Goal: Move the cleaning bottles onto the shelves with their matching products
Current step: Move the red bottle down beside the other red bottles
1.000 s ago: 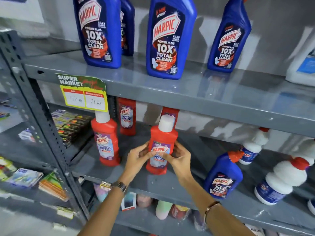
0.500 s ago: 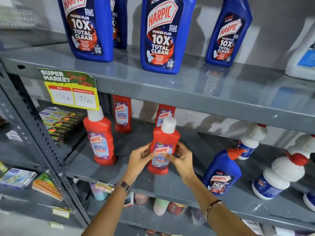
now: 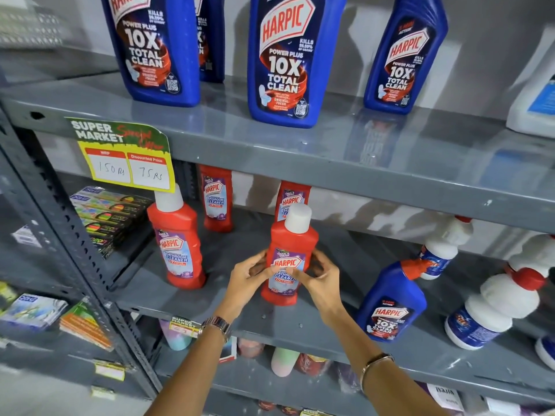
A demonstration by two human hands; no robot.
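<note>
Unmoved: both hands, left hand (image 3: pixel 247 279), right hand (image 3: pixel 319 280), clamp red bottle (image 3: pixel 289 256); label half hidden, maybe.

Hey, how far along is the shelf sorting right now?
Looks done: three red Harpic bathroom cleaner bottles stand together on the grey metal middle shelf. In hand: the left hand and right hand grip a fourth red bottle with a white cap on that shelf. Left: a small blue Harpic bottle with an orange cap sits there too, while its matching large blue bottles stand above.
</note>
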